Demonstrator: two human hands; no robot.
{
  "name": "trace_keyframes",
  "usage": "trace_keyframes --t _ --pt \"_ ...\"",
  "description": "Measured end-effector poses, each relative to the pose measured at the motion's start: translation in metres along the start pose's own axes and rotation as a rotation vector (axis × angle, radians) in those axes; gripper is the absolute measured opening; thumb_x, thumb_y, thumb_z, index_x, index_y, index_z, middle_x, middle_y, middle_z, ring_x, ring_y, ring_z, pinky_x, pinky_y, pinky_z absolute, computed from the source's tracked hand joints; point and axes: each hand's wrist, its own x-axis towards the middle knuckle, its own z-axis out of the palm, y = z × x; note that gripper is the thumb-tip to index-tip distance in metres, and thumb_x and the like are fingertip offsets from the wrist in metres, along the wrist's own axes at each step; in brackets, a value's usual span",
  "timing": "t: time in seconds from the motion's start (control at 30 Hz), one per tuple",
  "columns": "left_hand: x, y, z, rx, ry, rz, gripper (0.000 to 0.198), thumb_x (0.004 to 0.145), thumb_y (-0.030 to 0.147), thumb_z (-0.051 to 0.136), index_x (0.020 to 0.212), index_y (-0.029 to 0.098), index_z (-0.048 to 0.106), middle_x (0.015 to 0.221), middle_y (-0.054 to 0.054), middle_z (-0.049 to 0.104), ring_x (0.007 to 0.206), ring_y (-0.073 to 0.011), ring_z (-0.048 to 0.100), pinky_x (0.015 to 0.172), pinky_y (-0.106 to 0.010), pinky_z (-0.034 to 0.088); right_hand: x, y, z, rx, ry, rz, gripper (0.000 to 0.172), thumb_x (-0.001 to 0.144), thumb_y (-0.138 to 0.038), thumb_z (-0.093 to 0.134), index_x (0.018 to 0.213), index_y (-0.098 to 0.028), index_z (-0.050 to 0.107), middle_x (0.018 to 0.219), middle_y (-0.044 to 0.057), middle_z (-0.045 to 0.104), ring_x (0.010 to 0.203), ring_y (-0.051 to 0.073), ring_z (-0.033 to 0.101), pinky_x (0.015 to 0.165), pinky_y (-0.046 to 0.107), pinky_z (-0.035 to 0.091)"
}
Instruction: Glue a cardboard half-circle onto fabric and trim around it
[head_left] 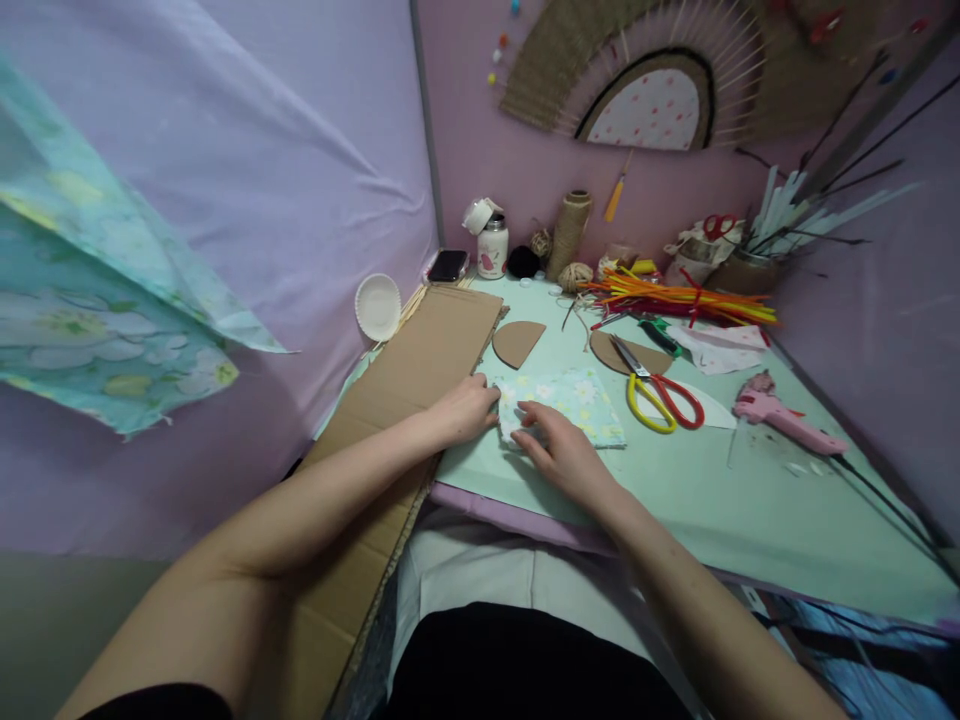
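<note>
A small folded piece of pale floral fabric (576, 398) lies on the mint-green table (750, 500). My left hand (466, 410) grips its left edge with curled fingers. My right hand (559, 450) rests on its near left part, fingers pressing down flat on the cloth. A cardboard semicircle (517, 342) lies just beyond the fabric, and a second brown cardboard piece (611, 352) sits to its right, partly under scissors.
Red-and-yellow-handled scissors (660, 398) and a pink glue gun (787, 420) lie to the right. A long cardboard sheet (405, 400) runs along the left edge. Pipe cleaners (675, 298), twine spools (568, 235), a bottle (492, 245), a phone (448, 265) and a white paper bowl (377, 306) crowd the back.
</note>
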Motion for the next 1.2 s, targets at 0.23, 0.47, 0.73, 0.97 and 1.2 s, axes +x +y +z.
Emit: trace_keyframes --t 0.23,0.47,0.73,0.97,1.2 --pt "0.000 0.003 -0.001 0.010 -0.028 -0.001 0.027 0.090 0.027 0.055 0.110 0.016 0.067 0.113 -0.016 0.058 0.105 -0.0284 0.061 0.093 -0.036 0.048 0.003 0.038 -0.044 -0.447 0.226 0.210 0.026 0.093 -0.032 0.051 0.105 -0.013 0.065 0.106 0.018 0.067 0.104 0.033 0.058 0.094 0.044 0.044" --pt "0.003 0.002 0.002 0.009 -0.046 -0.007 0.029 0.089 0.031 0.057 0.111 0.017 0.068 0.114 -0.016 0.058 0.107 -0.0294 0.060 0.094 -0.038 0.048 -0.004 0.060 -0.052 -0.575 -0.053 -0.004 0.042 0.098 -0.030 0.045 0.137 -0.015 0.055 0.152 0.015 0.048 0.141 0.030 0.039 0.114 0.049 0.030" --pt "0.000 0.004 0.001 0.003 -0.050 -0.023 0.028 0.091 0.033 0.056 0.109 0.016 0.069 0.114 -0.015 0.057 0.110 -0.0298 0.059 0.095 -0.038 0.047 -0.013 0.055 -0.053 -0.777 0.041 0.126 0.042 0.096 -0.018 0.043 0.133 -0.004 0.056 0.144 0.022 0.055 0.133 0.037 0.048 0.110 0.049 0.036" --pt "0.000 0.004 0.002 -0.004 -0.042 -0.021 0.028 0.091 0.033 0.057 0.110 0.016 0.069 0.114 -0.015 0.057 0.108 -0.0299 0.059 0.094 -0.038 0.047 0.009 0.033 -0.051 -0.757 -0.061 0.241 0.026 0.095 -0.019 0.045 0.102 -0.011 0.069 0.104 0.017 0.069 0.100 0.030 0.063 0.080 0.036 0.045" --pt "0.000 0.004 0.001 -0.010 -0.048 -0.018 0.030 0.091 0.032 0.057 0.111 0.014 0.069 0.115 -0.017 0.057 0.109 -0.0306 0.058 0.095 -0.039 0.047 0.024 0.054 -0.060 -0.777 -0.133 0.357 0.026 0.094 -0.013 0.045 0.096 -0.006 0.070 0.096 0.019 0.070 0.089 0.028 0.065 0.071 0.034 0.040"
